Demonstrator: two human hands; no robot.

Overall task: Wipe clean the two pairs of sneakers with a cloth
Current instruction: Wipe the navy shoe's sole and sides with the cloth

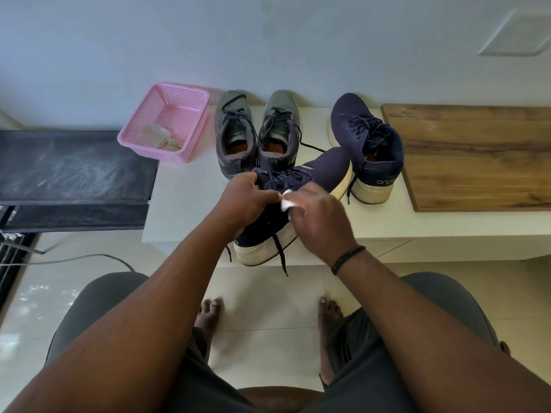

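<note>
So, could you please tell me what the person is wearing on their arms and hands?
Both forearms are bare, with no sleeves or gloves in view. The right hand has a thin black band around its wrist; the left hand and wrist carry nothing.

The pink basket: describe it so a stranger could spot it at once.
Start at the white bench along the wall, where the sneakers stand. At the bench's left end, left of the grey sneakers, sits the pink basket. It is the only pink, perforated container there, and a crumpled pale cloth lies inside it.
</note>
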